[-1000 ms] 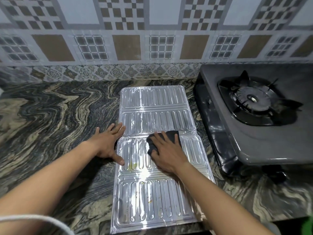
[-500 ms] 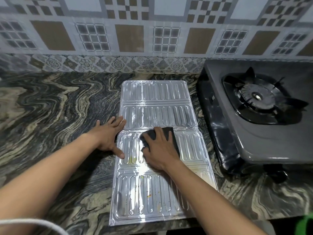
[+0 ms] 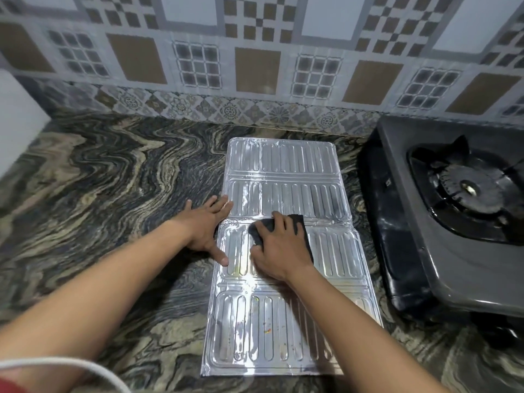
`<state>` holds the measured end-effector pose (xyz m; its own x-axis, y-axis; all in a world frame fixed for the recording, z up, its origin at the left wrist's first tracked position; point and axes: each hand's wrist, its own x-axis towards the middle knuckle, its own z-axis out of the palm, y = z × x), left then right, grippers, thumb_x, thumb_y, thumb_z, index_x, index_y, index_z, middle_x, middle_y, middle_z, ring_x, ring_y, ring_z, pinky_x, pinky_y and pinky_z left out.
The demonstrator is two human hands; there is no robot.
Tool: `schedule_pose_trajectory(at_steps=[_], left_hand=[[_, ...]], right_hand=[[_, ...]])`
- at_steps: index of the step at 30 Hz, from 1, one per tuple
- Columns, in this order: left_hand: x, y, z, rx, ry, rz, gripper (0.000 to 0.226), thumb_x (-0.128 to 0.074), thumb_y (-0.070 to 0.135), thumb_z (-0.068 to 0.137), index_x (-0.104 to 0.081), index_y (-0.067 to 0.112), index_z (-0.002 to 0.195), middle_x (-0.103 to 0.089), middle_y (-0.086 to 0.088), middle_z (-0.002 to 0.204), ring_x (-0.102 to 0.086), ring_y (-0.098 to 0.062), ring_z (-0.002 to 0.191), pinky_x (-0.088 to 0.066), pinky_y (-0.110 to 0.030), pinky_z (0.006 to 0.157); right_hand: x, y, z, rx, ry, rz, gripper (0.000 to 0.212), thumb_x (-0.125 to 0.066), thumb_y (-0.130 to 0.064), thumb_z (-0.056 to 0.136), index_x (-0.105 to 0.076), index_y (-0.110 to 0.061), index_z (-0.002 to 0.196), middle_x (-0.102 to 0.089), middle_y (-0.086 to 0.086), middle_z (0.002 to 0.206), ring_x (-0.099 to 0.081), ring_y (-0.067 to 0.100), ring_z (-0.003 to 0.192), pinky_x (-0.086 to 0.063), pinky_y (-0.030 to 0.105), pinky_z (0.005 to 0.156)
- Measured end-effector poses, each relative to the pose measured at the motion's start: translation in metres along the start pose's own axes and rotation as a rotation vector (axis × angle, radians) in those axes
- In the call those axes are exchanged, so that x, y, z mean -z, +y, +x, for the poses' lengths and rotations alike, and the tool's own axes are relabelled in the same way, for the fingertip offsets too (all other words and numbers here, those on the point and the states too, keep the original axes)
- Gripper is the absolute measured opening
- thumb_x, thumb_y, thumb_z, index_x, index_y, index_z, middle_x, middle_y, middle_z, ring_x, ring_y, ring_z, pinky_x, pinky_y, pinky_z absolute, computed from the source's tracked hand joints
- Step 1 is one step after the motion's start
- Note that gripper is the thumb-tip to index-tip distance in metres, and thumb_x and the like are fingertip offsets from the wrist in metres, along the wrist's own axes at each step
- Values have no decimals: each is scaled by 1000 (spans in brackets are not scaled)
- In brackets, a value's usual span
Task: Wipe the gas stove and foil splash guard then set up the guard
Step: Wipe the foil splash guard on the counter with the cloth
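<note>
The ribbed foil splash guard [image 3: 283,171] lies flat and unfolded on the marbled counter [image 3: 99,194], its long side running away from me. My left hand [image 3: 205,225] rests flat on the guard's left edge at the middle fold, fingers spread. Pressing a dark cloth [image 3: 299,225] onto the third panel, my right hand [image 3: 279,252] covers most of it. Small food specks show on the nearest panel. The grey gas stove [image 3: 453,265] with its black burner [image 3: 470,191] stands just right of the guard.
A patterned tile wall [image 3: 255,66] rises behind the counter. A white object [image 3: 17,120] sits at the far left edge. A white cord [image 3: 71,364] crosses the bottom left corner. The counter's front edge is just below the guard.
My right hand has slid the cloth a little to the left across the guard's middle. The left hand has stayed on the guard's left edge. The camera view has shifted left.
</note>
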<state>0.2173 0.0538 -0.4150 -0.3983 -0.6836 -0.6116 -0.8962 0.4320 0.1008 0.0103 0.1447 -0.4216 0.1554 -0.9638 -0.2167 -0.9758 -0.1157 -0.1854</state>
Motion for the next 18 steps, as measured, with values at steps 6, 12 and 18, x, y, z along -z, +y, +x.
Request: schedule_pose_trajectory(at_steps=[6, 12, 18], left_hand=[[2, 1, -2, -3, -14, 17, 159, -70, 90, 39, 23, 30, 153, 31, 12, 159, 25, -16, 149, 7, -64, 115], [5, 6, -3, 13, -23, 42, 157, -69, 89, 42, 23, 28, 154, 30, 11, 159, 22, -15, 149, 5, -64, 116], [6, 10, -4, 29, -9, 52, 155, -71, 87, 44, 21, 28, 154, 29, 11, 160, 20, -14, 150, 3, -63, 117]], right_hand=[[-3, 47, -22, -121, 48, 3, 65, -31, -50, 93, -26, -28, 154, -6, 11, 165, -3, 31, 149, -9, 60, 117], [-23, 90, -49, -203, 59, 20, 66, -10, -59, 97, 9, -36, 156, 17, 5, 164, 23, 21, 149, 13, 55, 118], [-24, 95, -54, -275, 73, 77, 61, 2, -63, 98, 11, -41, 154, 24, 2, 162, 30, 20, 146, 17, 56, 116]])
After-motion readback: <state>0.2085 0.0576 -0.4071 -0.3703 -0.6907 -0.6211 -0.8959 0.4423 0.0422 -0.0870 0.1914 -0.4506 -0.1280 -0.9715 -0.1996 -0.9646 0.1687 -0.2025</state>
